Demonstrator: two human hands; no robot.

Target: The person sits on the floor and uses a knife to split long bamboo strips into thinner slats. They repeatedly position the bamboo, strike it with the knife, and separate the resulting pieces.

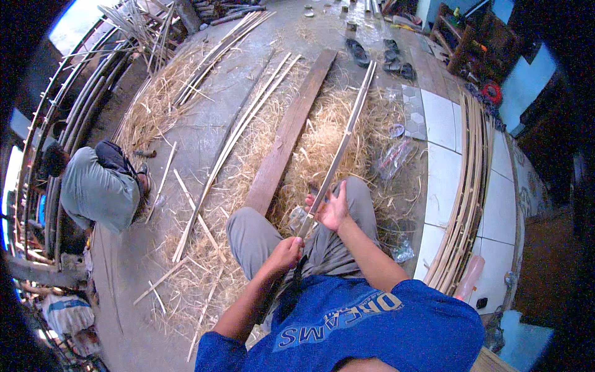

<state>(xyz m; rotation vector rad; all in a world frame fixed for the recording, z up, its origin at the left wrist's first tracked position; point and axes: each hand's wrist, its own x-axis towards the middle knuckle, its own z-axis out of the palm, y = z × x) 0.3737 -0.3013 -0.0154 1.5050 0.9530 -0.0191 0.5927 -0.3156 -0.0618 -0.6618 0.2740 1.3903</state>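
Strip (345, 139) slants up from left grip (286, 254), across right hand (333, 209).

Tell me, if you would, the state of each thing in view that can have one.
Left hand: closed around the long strip
Right hand: open, thumb spread
Long strip: held, pointing away
Shavings: loose, scattered
Brown plank: unheld, among shavings
Pale strips at right: unheld, lying together
Dark footwear: unworn
Co-worker: bent forward

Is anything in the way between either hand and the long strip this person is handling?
Nothing visible is. The left hand is closed at the near end of the long strip, and the right hand, open, has the strip lying across its fingers.
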